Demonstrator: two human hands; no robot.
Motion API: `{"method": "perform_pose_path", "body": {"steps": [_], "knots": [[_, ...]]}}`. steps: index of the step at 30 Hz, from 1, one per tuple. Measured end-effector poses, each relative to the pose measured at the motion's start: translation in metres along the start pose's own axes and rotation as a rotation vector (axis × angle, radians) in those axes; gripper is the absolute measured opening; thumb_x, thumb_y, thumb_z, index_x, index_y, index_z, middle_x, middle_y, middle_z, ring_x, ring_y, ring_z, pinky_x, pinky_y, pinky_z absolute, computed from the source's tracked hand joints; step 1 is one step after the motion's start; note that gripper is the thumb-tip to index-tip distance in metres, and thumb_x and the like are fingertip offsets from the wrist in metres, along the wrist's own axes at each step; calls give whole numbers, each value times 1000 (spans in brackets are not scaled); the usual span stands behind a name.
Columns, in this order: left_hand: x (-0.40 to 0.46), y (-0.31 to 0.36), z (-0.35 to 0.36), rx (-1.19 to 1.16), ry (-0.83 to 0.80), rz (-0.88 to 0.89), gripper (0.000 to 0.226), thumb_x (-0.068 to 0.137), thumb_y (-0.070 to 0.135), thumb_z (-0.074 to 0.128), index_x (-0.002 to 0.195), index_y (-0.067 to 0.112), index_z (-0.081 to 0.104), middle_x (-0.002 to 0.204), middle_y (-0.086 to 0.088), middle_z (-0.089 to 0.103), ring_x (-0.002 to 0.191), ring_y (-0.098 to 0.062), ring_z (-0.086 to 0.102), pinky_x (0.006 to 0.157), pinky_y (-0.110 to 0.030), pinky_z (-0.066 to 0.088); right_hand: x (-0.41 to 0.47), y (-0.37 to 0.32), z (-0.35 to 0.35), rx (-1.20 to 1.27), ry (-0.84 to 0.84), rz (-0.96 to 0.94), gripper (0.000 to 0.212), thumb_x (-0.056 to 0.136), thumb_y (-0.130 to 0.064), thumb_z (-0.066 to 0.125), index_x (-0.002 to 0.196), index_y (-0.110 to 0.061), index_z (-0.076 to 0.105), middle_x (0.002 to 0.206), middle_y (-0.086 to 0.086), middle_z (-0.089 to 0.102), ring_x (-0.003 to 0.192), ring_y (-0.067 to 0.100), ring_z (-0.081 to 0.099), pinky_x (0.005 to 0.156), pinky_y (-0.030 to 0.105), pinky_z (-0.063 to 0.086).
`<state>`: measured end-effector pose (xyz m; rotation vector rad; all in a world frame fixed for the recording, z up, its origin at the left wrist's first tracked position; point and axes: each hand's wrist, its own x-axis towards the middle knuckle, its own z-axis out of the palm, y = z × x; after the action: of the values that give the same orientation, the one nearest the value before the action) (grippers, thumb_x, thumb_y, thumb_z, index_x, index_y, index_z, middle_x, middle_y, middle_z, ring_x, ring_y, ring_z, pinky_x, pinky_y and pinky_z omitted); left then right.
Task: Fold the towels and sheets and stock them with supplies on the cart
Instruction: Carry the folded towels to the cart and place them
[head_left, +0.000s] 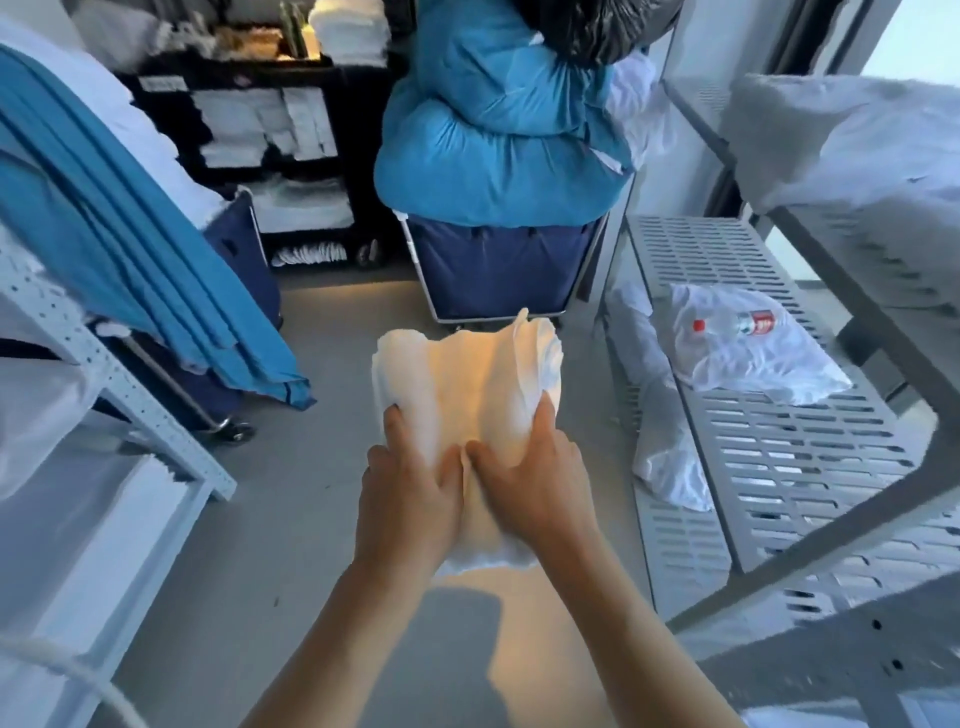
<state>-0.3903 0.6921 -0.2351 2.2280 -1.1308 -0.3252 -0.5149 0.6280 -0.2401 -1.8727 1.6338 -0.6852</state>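
A folded white towel (467, 374) is held in the air at the centre of the view, above the grey floor. My left hand (410, 488) grips its left side with the fingers on top. My right hand (535, 467) grips its right side, thumbs nearly touching in the middle. The towel's near edge hangs below my wrists. The black housekeeping cart (260, 130) stands at the back, its shelves stacked with folded white linen and supplies on top.
A navy laundry bin (493, 270) piled with a blue duvet stands straight ahead. Blue sheets (130, 249) hang over another bin at left. A grey slatted rack (769, 447) at right holds a bagged water bottle (737, 325) and white linen. White shelving stands at near left.
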Motion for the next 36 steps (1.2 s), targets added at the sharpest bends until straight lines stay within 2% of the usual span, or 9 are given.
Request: {"method": "perform_pose_path", "body": {"steps": [3, 7, 10, 14, 19, 23, 31, 34, 36], "knots": [[23, -5, -4, 28, 61, -40, 76, 94, 63, 50, 151, 27, 15, 113, -13, 58, 97, -34, 62, 82, -47, 56, 20, -14, 14, 60, -57, -35, 86, 78, -69, 55, 148, -33, 20, 105, 1, 64, 103, 33, 60, 88, 50, 53], [61, -17, -6, 9, 103, -92, 74, 94, 63, 50, 150, 28, 16, 111, -11, 56, 95, -33, 62, 81, -49, 57, 58, -36, 38, 64, -118, -73, 83, 79, -68, 55, 146, -35, 19, 105, 2, 64, 100, 32, 62, 88, 51, 54], [95, -30, -7, -35, 111, -126, 71, 96, 58, 51, 149, 28, 17, 110, -13, 56, 93, -34, 61, 81, -50, 56, 86, -57, 61, 28, -122, -96, 85, 76, -69, 53, 146, -35, 20, 100, 1, 63, 96, 32, 62, 86, 50, 55], [154, -53, -10, -69, 128, -126, 67, 98, 52, 49, 152, 27, 15, 116, -14, 55, 100, -35, 60, 86, -50, 54, 129, -86, 97, 22, -117, -102, 81, 76, -63, 54, 145, -36, 21, 94, 0, 61, 93, 31, 61, 82, 49, 55], [251, -81, -29, -128, 123, -69, 68, 98, 52, 52, 151, 26, 19, 121, -14, 57, 104, -34, 61, 88, -49, 53, 192, -143, 151, 25, -82, -76, 82, 76, -65, 54, 144, -37, 19, 96, -1, 57, 97, 32, 59, 86, 50, 54], [328, -102, -56, -166, 98, -44, 72, 93, 53, 59, 148, 24, 22, 119, -15, 57, 102, -36, 62, 84, -52, 54, 242, -197, 186, -3, -77, -89, 85, 71, -67, 57, 143, -38, 21, 101, 0, 59, 103, 33, 58, 86, 49, 53], [444, -140, -88, -203, 107, -39, 79, 89, 60, 59, 148, 28, 19, 114, -11, 55, 97, -32, 60, 77, -43, 53, 318, -280, 239, -35, -49, -110, 84, 66, -72, 60, 136, -40, 24, 96, -4, 56, 101, 31, 59, 85, 47, 52], [477, -156, -90, -214, 141, -44, 78, 88, 61, 58, 148, 29, 19, 113, -10, 54, 94, -30, 59, 70, -37, 46, 343, -299, 261, -47, -68, -119, 85, 65, -73, 59, 135, -40, 25, 98, -4, 59, 102, 30, 58, 86, 48, 53], [500, -167, -89, -212, 146, -67, 79, 89, 61, 58, 149, 30, 18, 114, -11, 54, 98, -32, 60, 72, -36, 42, 361, -310, 277, -48, -100, -134, 84, 66, -74, 59, 135, -38, 27, 101, -3, 61, 103, 31, 59, 87, 49, 53]]}}
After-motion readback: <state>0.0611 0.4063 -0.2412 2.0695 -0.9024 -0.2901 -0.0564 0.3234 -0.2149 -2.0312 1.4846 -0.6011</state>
